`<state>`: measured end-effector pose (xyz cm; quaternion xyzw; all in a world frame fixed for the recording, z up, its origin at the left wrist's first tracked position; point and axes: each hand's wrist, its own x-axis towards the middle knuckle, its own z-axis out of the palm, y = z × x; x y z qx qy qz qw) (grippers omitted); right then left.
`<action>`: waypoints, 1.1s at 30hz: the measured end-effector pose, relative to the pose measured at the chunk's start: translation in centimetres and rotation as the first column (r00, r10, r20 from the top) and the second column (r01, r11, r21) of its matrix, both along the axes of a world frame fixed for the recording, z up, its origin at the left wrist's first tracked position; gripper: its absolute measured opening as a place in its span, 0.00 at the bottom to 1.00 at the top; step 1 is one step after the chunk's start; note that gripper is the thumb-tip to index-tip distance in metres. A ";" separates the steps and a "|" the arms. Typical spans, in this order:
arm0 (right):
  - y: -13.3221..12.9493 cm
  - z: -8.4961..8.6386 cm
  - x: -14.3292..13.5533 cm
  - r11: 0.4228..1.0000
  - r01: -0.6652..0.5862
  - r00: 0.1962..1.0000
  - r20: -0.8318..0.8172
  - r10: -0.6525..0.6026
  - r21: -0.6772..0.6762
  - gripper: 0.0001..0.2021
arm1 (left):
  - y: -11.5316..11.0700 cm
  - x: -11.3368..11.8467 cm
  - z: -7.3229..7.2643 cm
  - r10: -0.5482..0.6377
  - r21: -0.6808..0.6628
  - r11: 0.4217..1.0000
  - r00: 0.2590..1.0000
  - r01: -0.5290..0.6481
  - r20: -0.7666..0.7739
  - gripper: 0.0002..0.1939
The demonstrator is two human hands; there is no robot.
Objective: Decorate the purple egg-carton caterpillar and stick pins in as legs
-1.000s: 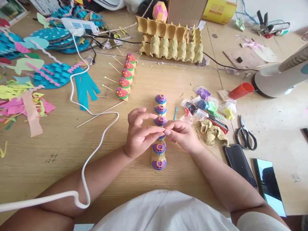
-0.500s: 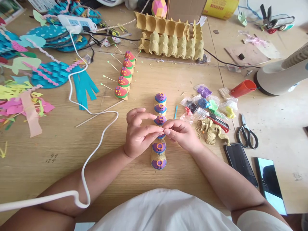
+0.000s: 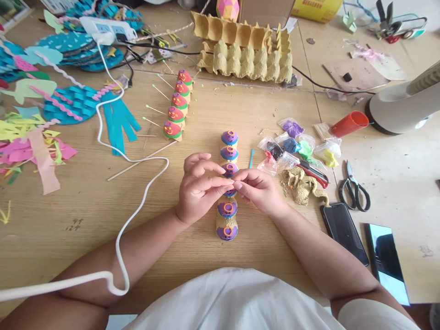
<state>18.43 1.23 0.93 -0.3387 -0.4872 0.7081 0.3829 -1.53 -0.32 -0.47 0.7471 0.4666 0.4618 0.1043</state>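
Left hand [image 3: 197, 195]: fingers pinched — contents unclear
Right hand [image 3: 263, 191]: fingers pinched, meeting the left's
Purple-faced row [image 3: 227, 210]: beneath both — upright

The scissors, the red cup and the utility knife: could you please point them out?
Scissors [image 3: 351, 178]: head view, at the pivot between blades and handles.
Red cup [image 3: 346, 124]: head view, on its outer side wall.
Utility knife [image 3: 314, 174]: head view, mid-handle.
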 end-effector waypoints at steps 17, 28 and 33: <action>0.2 -0.6 0.3 0.935 0.284 0.944 0.111 -0.312 0.210 0.17 | 0.5 0.5 -0.3 0.070 -0.209 0.978 0.934 0.005 0.351 0.08; 0.4 -1.1 0.5 0.940 0.277 0.946 0.114 -0.303 0.198 0.19 | 1.0 0.5 -1.2 0.047 -0.243 0.966 0.864 0.088 0.501 0.07; 0.4 -1.1 0.4 0.946 0.273 0.951 0.098 -0.293 0.176 0.18 | 1.1 0.5 -1.0 0.025 -0.224 0.970 0.881 0.093 0.473 0.04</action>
